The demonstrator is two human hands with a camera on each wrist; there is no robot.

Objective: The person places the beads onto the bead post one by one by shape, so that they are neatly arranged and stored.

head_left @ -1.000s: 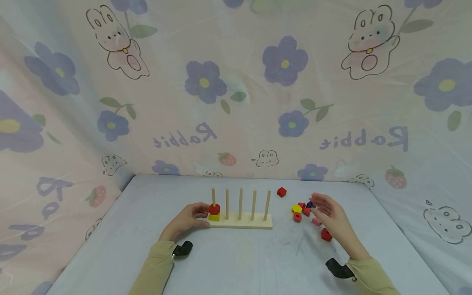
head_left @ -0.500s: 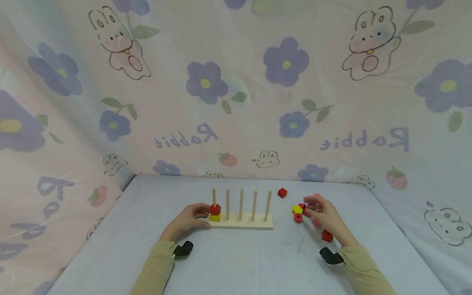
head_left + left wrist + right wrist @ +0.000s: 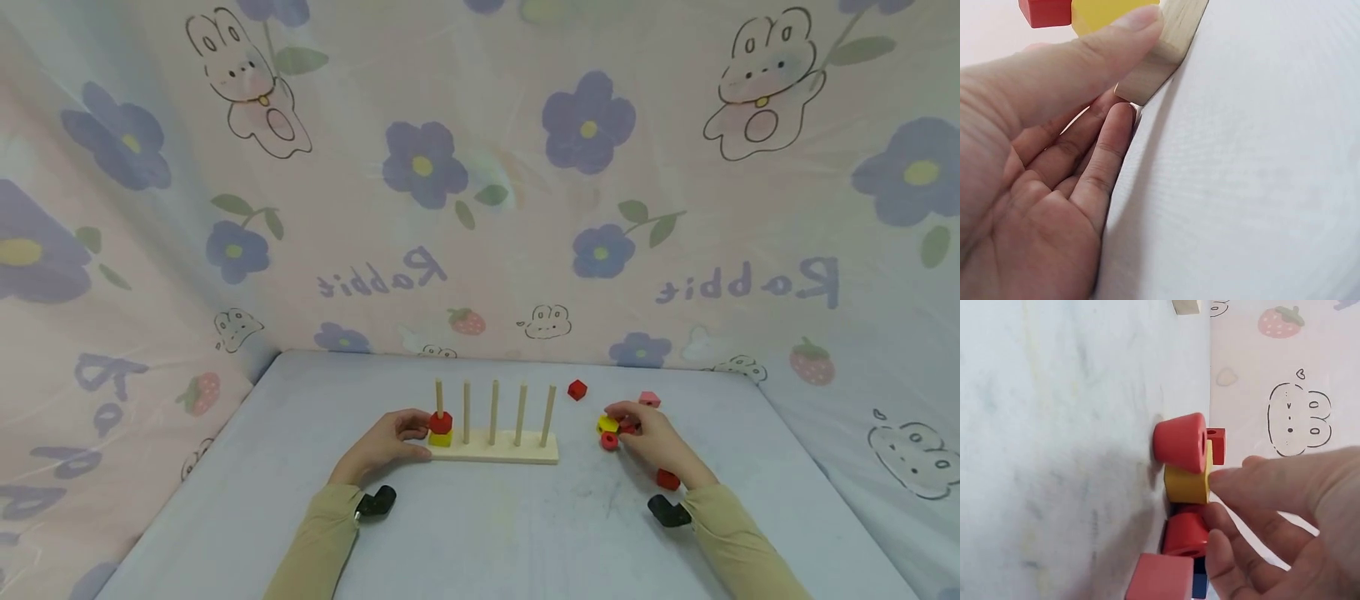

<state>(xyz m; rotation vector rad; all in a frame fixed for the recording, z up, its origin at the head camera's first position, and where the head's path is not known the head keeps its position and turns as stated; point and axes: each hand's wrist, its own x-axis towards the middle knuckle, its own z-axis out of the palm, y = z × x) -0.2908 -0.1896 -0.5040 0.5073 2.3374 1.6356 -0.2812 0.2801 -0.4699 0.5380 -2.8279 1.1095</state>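
Observation:
My left hand (image 3: 388, 442) grips the left end of a wooden peg board (image 3: 495, 450); in the left wrist view, its thumb (image 3: 1116, 44) lies over the end and fingers bend behind it. On the leftmost peg, a red bead (image 3: 441, 423) sits above a yellow bead (image 3: 441, 439). My right hand (image 3: 656, 437) is over the loose beads at the right. In the right wrist view, a fingertip (image 3: 1219, 480) meets the edge of a yellow bead (image 3: 1186, 485), between a red tapered bead (image 3: 1179, 442) and another red bead (image 3: 1186, 534). No bead is clearly pinched.
A red bead (image 3: 577, 390) lies alone right of the pegs, and another (image 3: 667, 479) beneath the right wrist. A pink bead (image 3: 649, 399) lies behind the right hand. A dark blue bead (image 3: 1200, 578) is partly hidden. Patterned cloth (image 3: 510, 208) hangs behind the table.
My right hand has come down and left over the loose beads, onto the yellow one, uncovering the pink bead behind it. My left hand has stayed at the peg board.

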